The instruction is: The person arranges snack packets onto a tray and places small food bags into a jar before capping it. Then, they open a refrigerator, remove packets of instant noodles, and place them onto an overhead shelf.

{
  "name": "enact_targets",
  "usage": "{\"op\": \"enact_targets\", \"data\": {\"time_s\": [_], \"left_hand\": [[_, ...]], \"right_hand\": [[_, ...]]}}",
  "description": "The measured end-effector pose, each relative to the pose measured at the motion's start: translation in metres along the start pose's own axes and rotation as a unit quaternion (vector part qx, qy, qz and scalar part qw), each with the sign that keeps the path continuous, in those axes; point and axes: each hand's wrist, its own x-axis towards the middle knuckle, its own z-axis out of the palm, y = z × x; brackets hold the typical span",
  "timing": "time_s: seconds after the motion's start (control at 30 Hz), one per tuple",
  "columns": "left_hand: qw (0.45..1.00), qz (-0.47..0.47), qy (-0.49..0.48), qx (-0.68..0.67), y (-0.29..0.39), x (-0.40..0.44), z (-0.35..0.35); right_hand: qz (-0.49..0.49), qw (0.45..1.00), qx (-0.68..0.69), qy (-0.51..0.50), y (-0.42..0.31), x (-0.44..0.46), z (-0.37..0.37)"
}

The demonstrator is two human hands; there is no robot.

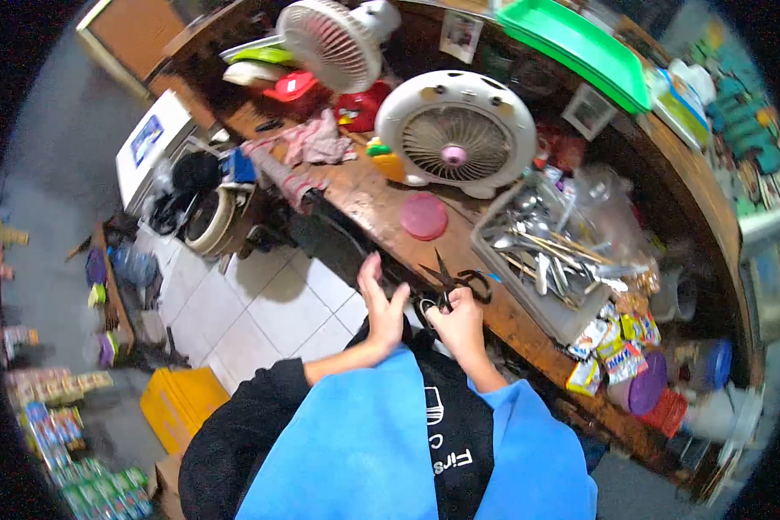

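My right hand [459, 328] is closed at the near edge of the wooden table, its fingers on one handle of a pair of black-handled scissors [447, 279]. The scissors' blades are spread apart and point away over the table edge. To the left, my left hand [385, 310] hangs in the air with its fingers apart and nothing in it. Beside the right hand's fingertips is a small pale ring shape [427, 306], too blurred to name. A light blue cloth [355, 433] lies over my front and upper arms.
On the wooden table [377, 195] stand a white fan [453, 143], a pink round lid [424, 216], a grey tray [572, 321] of cutlery, and several sachets [620, 351]. A green tray [572, 52] sits on the shelf above. A yellow box [182, 403] is on the left.
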Motion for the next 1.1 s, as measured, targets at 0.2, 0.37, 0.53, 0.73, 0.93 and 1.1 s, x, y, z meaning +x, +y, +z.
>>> {"op": "enact_targets", "data": {"time_s": [0.2, 0.37, 0.53, 0.73, 0.93, 1.1], "left_hand": [[0.779, -0.443, -0.119, -0.428, 0.022, -0.007, -0.025], [0.829, -0.392, -0.044, -0.397, 0.008, 0.004, -0.067], [0.826, -0.375, 0.023, -0.421, 0.017, 0.020, -0.113], [0.813, -0.320, 0.028, -0.486, 0.006, 0.062, -0.167], [0.830, -0.266, 0.049, -0.489, -0.007, 0.140, -0.228], [0.825, -0.247, 0.097, -0.499, -0.038, 0.233, -0.290]], "right_hand": [[-0.218, 0.969, 0.054, -0.105, -0.022, -0.015, 0.043], [-0.358, 0.908, 0.037, -0.213, -0.031, -0.012, 0.061], [-0.459, 0.856, 0.020, -0.236, -0.052, -0.004, 0.069], [-0.247, 0.934, 0.188, -0.178, -0.102, 0.043, 0.121], [-0.293, 0.868, 0.289, -0.279, -0.182, 0.097, 0.212], [-0.275, 0.851, 0.313, -0.321, -0.262, 0.126, 0.282]]}}
